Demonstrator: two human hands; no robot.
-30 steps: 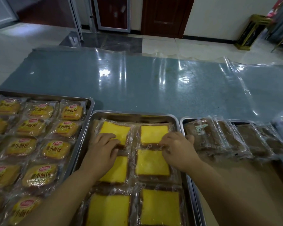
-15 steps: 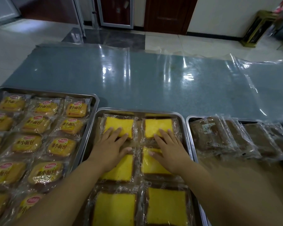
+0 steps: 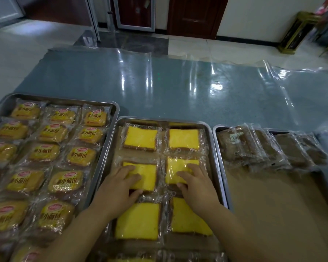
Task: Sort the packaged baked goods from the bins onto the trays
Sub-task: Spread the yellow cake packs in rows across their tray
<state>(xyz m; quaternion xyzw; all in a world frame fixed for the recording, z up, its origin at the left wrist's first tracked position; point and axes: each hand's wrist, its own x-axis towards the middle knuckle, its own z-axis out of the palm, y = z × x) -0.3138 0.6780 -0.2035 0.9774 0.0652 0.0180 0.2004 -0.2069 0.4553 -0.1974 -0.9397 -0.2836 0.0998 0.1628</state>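
Wrapped cakes (image 3: 140, 138) flat, yellow side up

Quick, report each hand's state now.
Left hand: open, fingers flat on a wrapped yellow cake.
Right hand: open, flat on the neighbouring wrapped cake.

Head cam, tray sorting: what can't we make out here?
Head view only:
Second-row cake packs: partly covered by the left hand and right hand.
Middle tray: near end cut off by the bottom edge.
Bun packs, left tray: cut off by left and bottom edges.
Brown packs, right tray: dim, blurred; labels unreadable.
Bins: none in view.
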